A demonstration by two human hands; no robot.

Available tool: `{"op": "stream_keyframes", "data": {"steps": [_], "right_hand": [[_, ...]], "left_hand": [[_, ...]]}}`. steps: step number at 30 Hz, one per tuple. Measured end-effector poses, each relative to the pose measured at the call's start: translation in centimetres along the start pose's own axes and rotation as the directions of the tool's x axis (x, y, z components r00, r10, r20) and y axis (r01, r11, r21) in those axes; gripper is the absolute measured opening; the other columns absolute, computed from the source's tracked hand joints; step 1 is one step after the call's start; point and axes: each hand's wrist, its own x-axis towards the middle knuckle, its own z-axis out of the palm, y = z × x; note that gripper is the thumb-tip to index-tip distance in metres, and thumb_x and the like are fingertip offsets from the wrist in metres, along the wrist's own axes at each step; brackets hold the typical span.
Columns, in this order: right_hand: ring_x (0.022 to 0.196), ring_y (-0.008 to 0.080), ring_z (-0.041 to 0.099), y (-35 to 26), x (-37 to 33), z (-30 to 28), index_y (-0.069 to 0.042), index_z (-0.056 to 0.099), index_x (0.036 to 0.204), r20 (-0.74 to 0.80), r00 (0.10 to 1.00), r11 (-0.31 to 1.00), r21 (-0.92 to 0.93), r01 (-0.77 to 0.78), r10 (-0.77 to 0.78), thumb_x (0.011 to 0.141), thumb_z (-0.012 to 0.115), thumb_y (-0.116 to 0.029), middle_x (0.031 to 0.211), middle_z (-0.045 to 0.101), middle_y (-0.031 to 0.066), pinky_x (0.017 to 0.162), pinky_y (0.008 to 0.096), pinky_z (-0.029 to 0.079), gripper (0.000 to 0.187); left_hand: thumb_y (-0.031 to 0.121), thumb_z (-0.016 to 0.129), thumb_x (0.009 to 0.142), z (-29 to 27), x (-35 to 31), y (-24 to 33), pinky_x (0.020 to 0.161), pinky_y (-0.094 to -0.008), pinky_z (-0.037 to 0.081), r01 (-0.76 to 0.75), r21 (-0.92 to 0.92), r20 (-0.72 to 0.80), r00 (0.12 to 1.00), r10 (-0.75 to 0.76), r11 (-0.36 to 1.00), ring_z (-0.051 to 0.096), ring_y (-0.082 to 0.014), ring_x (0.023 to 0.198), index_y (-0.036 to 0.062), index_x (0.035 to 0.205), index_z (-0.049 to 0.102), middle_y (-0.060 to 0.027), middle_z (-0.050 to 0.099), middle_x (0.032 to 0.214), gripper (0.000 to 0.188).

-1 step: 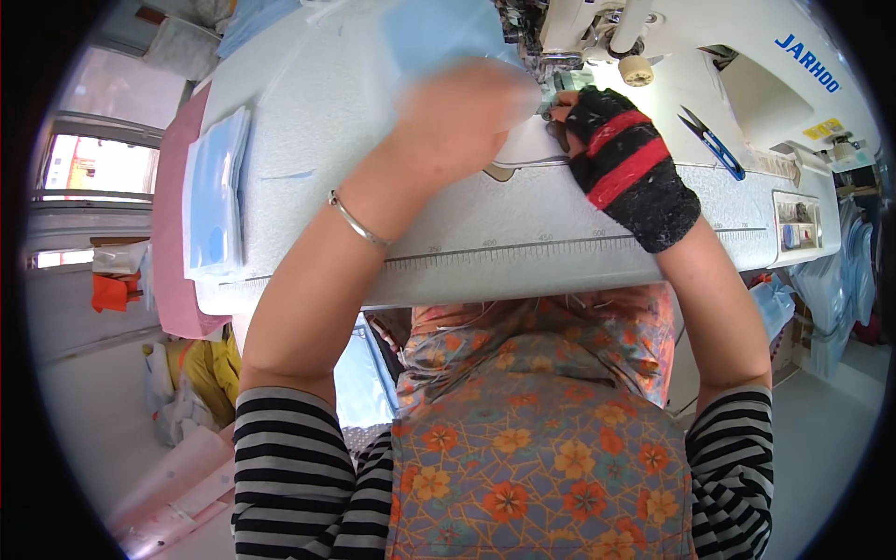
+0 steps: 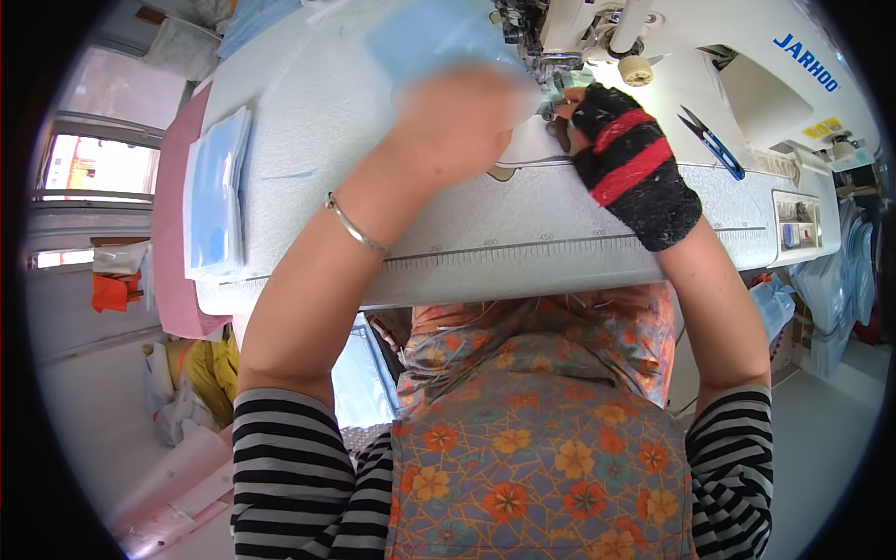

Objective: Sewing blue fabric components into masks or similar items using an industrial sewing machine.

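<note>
A light blue sheet (image 2: 439, 42), thin and partly see-through, lies blurred on the sewing machine's bed. My left hand (image 2: 467, 112) is over its near edge, the fingers smeared, so whether they grip the sheet does not show. A bangle circles that wrist. Close to the needle and presser foot (image 2: 560, 79) is my right hand (image 2: 621, 145), in a black fingerless glove with red stripes. Its bare fingertips are bent together beside the foot. Whatever they pinch is too small to make out. The white sewing machine (image 2: 747, 56) fills the upper right.
Blue-handled thread snips (image 2: 714, 145) lie on the bed right of my glove. A small parts tray (image 2: 798, 224) is set in the right end. Folded blue pieces (image 2: 217, 196) are stacked at the left edge. A printed ruler (image 2: 523, 241) runs along the front.
The blue sheet has shifted slightly to the left. My right hand has moved a little to the right. My left hand stays blurred in nearly the same place.
</note>
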Motion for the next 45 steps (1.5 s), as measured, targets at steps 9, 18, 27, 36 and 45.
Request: {"op": "stream_keyframes", "data": {"steps": [9,18,27,36,45], "right_hand": [[0.108,0.0338,0.061,-0.6,-0.4,0.0,-0.002,0.066,0.114,0.051,0.999,0.993,0.114,-0.020,0.014,0.082,0.056,0.001,0.120,0.064,0.0148,0.094,0.0392,0.050,0.034],[0.110,0.0343,0.061,-0.7,-1.0,-0.5,-0.002,0.065,0.116,0.077,0.997,0.992,0.122,0.005,-0.014,0.082,0.057,0.001,0.121,0.064,0.0154,0.096,0.0397,0.049,0.035],[0.111,0.0357,0.060,-0.4,-1.2,-0.4,-0.002,0.063,0.120,0.043,0.998,0.993,0.112,0.038,-0.043,0.078,0.057,0.004,0.122,0.063,0.0164,0.097,0.0413,0.049,0.042],[0.112,0.0381,0.058,-1.1,-0.5,-0.7,-0.002,0.060,0.122,0.066,0.996,0.990,0.126,0.057,-0.066,0.076,0.056,0.007,0.126,0.060,0.0174,0.097,0.0430,0.049,0.047],[0.110,0.0367,0.059,-0.5,0.0,0.1,-0.003,0.061,0.120,0.026,0.998,0.997,0.049,0.058,-0.059,0.079,0.055,0.007,0.124,0.061,0.0167,0.096,0.0428,0.049,0.043]], "left_hand": [[0.019,0.064,0.085,0.5,-3.2,1.6,0.097,-0.0450,0.049,-0.135,-0.038,-0.001,0.991,0.135,0.990,0.056,-0.0309,0.117,0.0053,0.116,0.064,-0.0123,0.061,0.121,0.035],[0.019,0.063,0.085,0.7,-3.3,3.6,0.104,-0.0520,0.042,0.017,-0.043,0.037,0.999,-0.016,0.999,0.053,-0.0316,0.123,-0.0007,0.122,0.060,-0.0150,0.056,0.131,0.041],[0.007,0.061,0.079,1.1,-2.5,2.4,0.098,-0.0440,0.047,-0.042,-0.075,-0.020,0.999,0.040,0.996,0.058,-0.0295,0.116,0.0006,0.112,0.063,-0.0111,0.062,0.120,0.034],[0.001,0.059,0.075,1.4,-1.4,-0.4,0.094,-0.0388,0.051,-0.101,-0.078,-0.079,0.992,0.095,0.992,0.064,-0.0283,0.106,0.0032,0.102,0.069,-0.0089,0.067,0.112,0.028],[0.002,0.059,0.076,2.1,-0.2,-1.8,0.090,-0.0388,0.053,-0.114,-0.090,-0.102,0.989,0.105,0.989,0.065,-0.0280,0.102,0.0043,0.103,0.068,-0.0077,0.067,0.112,0.029]]}}
